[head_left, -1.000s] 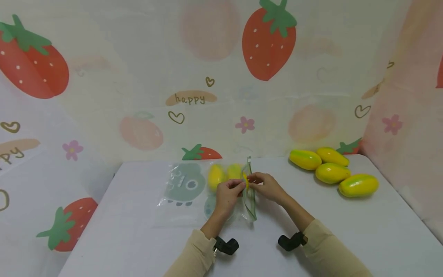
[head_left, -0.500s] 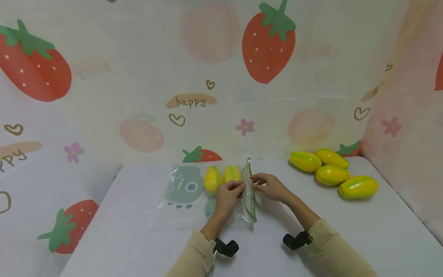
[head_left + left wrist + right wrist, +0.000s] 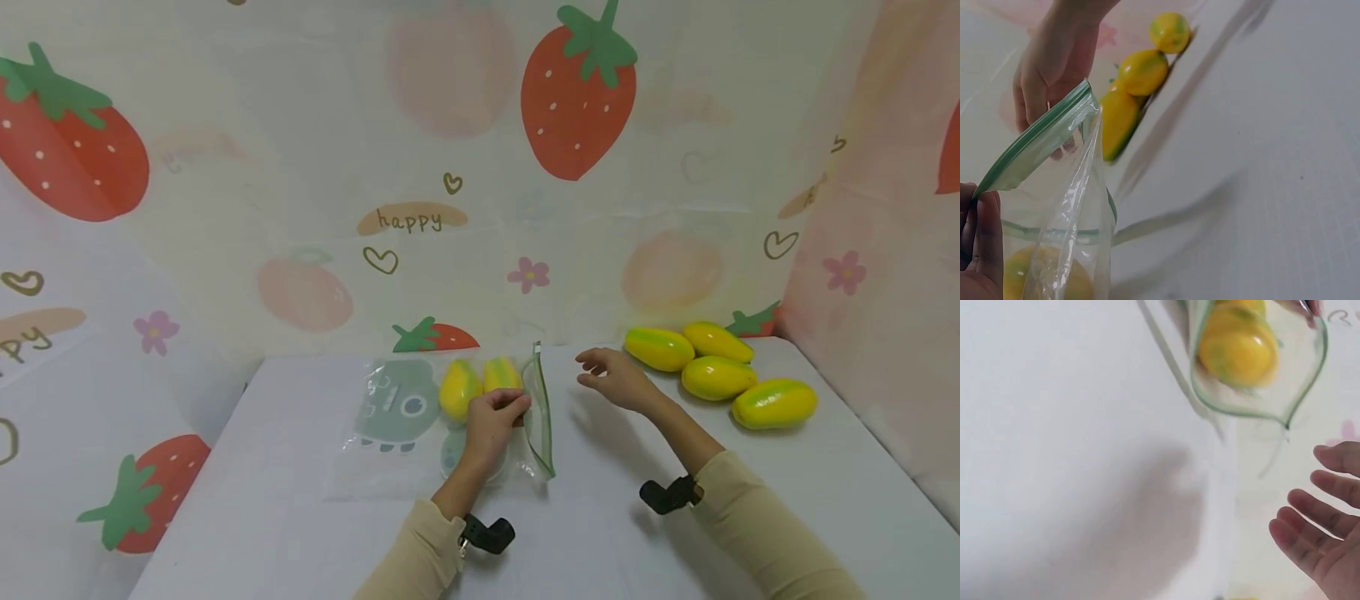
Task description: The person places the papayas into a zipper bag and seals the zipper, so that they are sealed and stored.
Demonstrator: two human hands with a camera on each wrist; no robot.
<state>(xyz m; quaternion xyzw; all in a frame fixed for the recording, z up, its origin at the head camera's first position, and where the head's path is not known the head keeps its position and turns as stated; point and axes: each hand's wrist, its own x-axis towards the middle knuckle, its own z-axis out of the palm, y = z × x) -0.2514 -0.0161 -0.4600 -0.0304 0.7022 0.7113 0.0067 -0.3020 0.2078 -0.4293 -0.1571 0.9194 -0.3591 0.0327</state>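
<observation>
A clear zip bag (image 3: 352, 467) with a green dinosaur print lies on the table, its green-edged mouth facing right and gaping. Two yellow-green papayas (image 3: 459, 392) are inside it; the right wrist view looks through the mouth onto a papaya (image 3: 1235, 353). My left hand (image 3: 489, 425) pinches the upper edge of the bag's mouth between thumb and fingers, and the left wrist view has the green zip strip (image 3: 1035, 134) lifted there. Off to the right, my right hand (image 3: 618, 382) hangs in the air, holding nothing, fingers spread and slightly bent in the right wrist view.
Several loose papayas (image 3: 718, 377) lie grouped at the back right of the white table (image 3: 247, 525). A printed cloth backdrop (image 3: 315, 167) rises behind the table, and another cloth side (image 3: 885, 333) borders it on the right.
My right hand has let go of the bag's mouth and moved right toward the loose papayas. The mouth gapes wider, and the papayas inside have shifted slightly left. My left hand keeps its place.
</observation>
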